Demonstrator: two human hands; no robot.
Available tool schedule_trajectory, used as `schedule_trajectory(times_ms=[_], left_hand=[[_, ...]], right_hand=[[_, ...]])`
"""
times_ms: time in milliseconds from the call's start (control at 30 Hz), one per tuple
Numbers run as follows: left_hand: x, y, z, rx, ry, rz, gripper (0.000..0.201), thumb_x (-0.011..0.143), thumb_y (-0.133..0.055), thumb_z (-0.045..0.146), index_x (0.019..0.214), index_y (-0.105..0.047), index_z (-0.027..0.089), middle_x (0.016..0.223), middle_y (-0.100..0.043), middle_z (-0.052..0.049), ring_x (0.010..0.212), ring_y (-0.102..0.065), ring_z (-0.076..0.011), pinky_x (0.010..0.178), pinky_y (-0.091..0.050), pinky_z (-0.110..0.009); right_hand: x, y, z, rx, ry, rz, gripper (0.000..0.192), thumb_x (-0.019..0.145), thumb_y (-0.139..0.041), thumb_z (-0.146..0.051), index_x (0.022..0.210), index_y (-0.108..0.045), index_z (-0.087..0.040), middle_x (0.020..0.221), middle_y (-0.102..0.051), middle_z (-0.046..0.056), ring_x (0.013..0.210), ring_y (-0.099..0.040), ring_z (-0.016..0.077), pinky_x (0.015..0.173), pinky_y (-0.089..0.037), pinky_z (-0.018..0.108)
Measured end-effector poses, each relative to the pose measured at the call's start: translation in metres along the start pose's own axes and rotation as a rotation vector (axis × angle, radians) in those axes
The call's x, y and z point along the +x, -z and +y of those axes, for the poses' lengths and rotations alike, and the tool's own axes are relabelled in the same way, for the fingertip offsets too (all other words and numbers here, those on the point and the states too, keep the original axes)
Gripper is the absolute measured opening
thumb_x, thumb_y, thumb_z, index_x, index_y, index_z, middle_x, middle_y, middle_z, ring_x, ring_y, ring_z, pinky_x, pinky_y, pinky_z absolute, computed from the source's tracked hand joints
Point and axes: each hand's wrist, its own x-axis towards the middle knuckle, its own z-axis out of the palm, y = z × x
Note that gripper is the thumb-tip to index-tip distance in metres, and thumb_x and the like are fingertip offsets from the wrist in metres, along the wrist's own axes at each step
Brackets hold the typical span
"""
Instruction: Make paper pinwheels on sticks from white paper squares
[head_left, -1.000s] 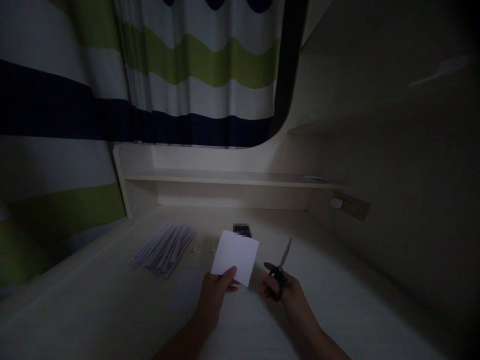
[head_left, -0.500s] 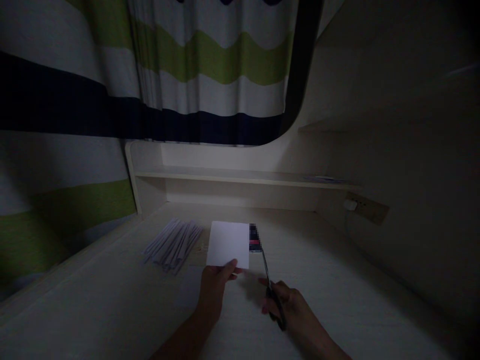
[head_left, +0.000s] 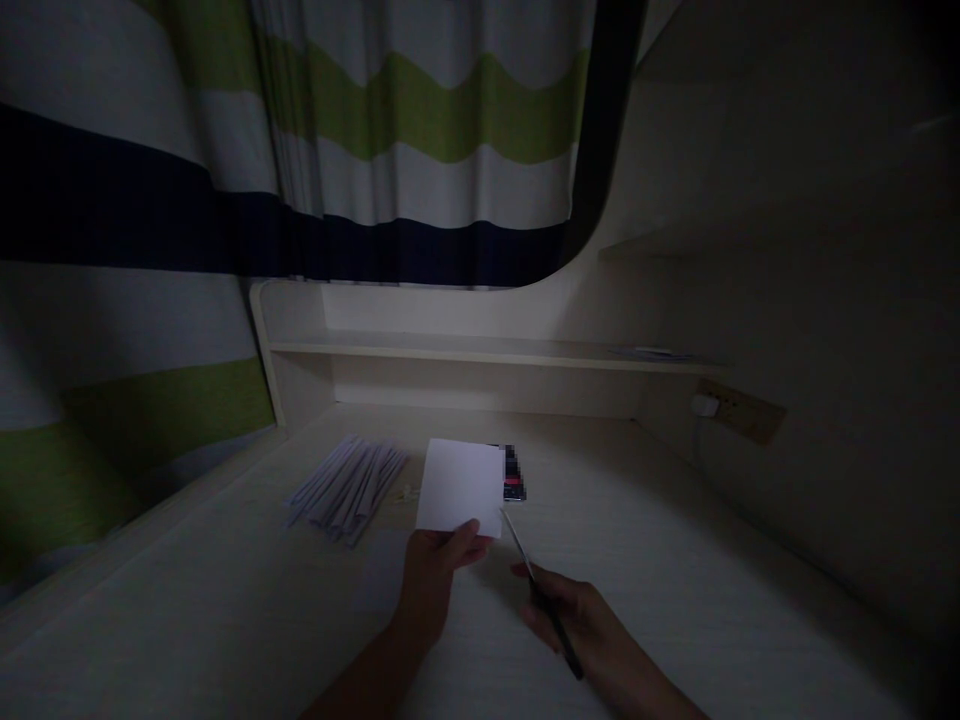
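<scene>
A white square sheet of paper (head_left: 461, 485) is pinched at its lower edge by my left hand (head_left: 437, 572), thumb on top and fingers beneath. My right hand (head_left: 574, 612) is closed around the dark handles of a pair of scissors (head_left: 541, 600). Their blades point up and to the left, with the tip beside the sheet's lower right corner; I cannot tell whether it touches. Behind the sheet's right edge lies a dark, partly blurred object with a red band (head_left: 515, 480), half covered by the paper.
To the left lies a pile of narrow folded paper strips (head_left: 349, 490). A faint pale sheet (head_left: 382, 570) rests on the desk (head_left: 675, 560) near my left wrist. A low shelf (head_left: 465, 350) runs along the back. A power strip with a white plug (head_left: 705, 405) is on the right wall.
The scissors have turned edge-on, and their tip has moved left and down toward the sheet's lower right corner. The paper has tilted slightly and shifted a little to the right.
</scene>
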Motion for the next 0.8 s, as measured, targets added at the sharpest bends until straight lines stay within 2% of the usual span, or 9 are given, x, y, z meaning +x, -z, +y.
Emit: schedule_trajectory(times_ms=[200, 300, 567, 800], left_hand=[[-0.001, 0.001, 0.0, 0.007, -0.035, 0.052, 0.026, 0.059, -0.067, 0.032, 0.063, -0.069, 0.006, 0.066, -0.069, -0.011, 0.068, -0.064, -0.0207, 0.069, -0.052, -0.028], [-0.001, 0.001, 0.0, 0.022, -0.032, 0.069, 0.026, 0.058, -0.068, 0.032, 0.063, -0.069, 0.006, 0.064, -0.069, -0.011, 0.066, -0.064, -0.0209, 0.066, -0.052, -0.028], [-0.004, -0.003, 0.002, 0.101, -0.013, 0.023, 0.027, 0.06, -0.066, 0.033, 0.062, -0.069, 0.006, 0.062, -0.069, -0.011, 0.062, -0.064, -0.0211, 0.061, -0.052, -0.028], [-0.005, -0.005, 0.002, 0.081, 0.006, 0.015, 0.025, 0.059, -0.067, 0.032, 0.062, -0.069, 0.007, 0.06, -0.069, -0.009, 0.062, -0.064, -0.021, 0.062, -0.052, -0.028]], right_hand=[[-0.001, 0.001, -0.004, 0.009, -0.101, 0.0, 0.048, 0.071, -0.051, -0.052, 0.097, -0.058, -0.012, 0.046, -0.033, -0.006, 0.039, -0.031, 0.0074, 0.04, -0.028, 0.021], [-0.001, -0.001, -0.002, 0.031, -0.099, -0.034, 0.051, 0.07, -0.049, -0.056, 0.093, -0.059, -0.011, 0.044, -0.038, -0.006, 0.037, -0.036, 0.0076, 0.039, -0.031, 0.021], [0.003, -0.003, 0.005, -0.002, -0.051, -0.103, 0.051, 0.069, -0.049, -0.057, 0.089, -0.062, -0.011, 0.045, -0.038, -0.006, 0.033, -0.035, 0.0057, 0.035, -0.031, 0.019], [0.003, -0.003, 0.009, 0.025, -0.07, -0.082, 0.054, 0.068, -0.05, -0.057, 0.095, -0.061, -0.011, 0.042, -0.041, -0.006, 0.032, -0.033, 0.0056, 0.035, -0.029, 0.02]])
